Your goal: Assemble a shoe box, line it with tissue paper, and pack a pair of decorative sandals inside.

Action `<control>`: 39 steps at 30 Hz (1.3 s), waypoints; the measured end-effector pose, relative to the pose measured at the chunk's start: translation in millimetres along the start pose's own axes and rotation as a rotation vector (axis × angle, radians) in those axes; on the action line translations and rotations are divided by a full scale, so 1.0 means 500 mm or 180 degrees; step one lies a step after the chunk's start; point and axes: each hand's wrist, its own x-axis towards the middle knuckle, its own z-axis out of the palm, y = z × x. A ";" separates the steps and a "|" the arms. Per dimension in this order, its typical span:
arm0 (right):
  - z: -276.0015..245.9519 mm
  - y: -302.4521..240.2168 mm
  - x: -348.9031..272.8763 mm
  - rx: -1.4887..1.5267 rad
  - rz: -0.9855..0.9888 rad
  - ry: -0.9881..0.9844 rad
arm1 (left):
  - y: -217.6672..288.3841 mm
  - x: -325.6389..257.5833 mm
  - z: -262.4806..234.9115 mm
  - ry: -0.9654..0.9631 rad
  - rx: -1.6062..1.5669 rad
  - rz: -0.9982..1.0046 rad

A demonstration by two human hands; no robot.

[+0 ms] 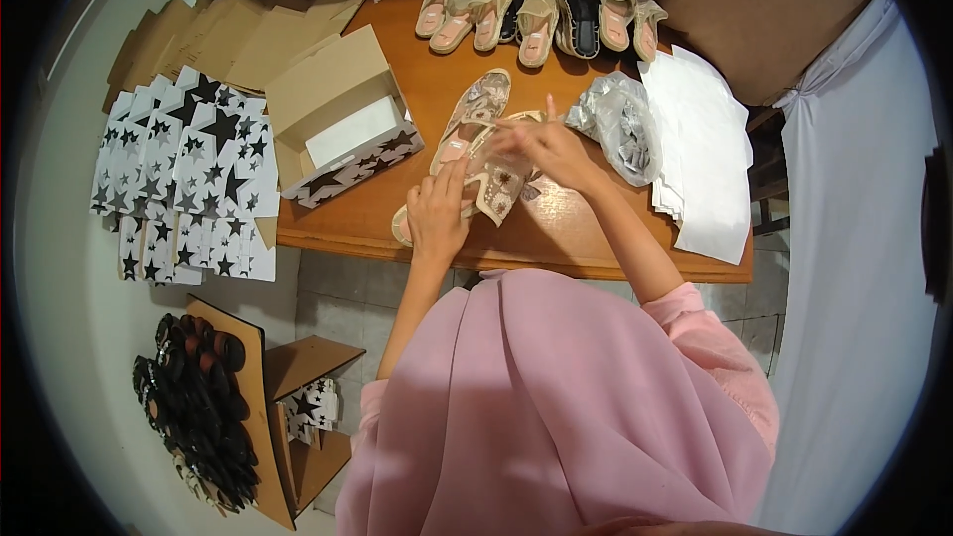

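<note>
visibly embroidered shoe (502, 189), curled left hand (439, 214)

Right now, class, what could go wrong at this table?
A pale shoe end lies beside the left hand near the table's front edge; a slip might drop the shoe. The clear plastic bag sits close to the right hand, so a sweep could knock it. The stacked white sheets lie near the right edge, where a nudge might spill them.
</note>
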 end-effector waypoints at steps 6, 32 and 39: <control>0.014 0.069 0.012 0.1453 0.0662 0.2020 | 0.017 -0.001 -0.007 0.0153 -0.0163 -0.0081; 0.047 -0.069 0.023 -0.2435 -0.0590 -0.0036 | -0.026 -0.002 -0.057 0.0050 -0.2681 -0.1324; -0.014 -0.019 0.074 -0.0895 -0.0384 0.0848 | -0.004 0.006 -0.053 0.0295 -0.2493 -0.1376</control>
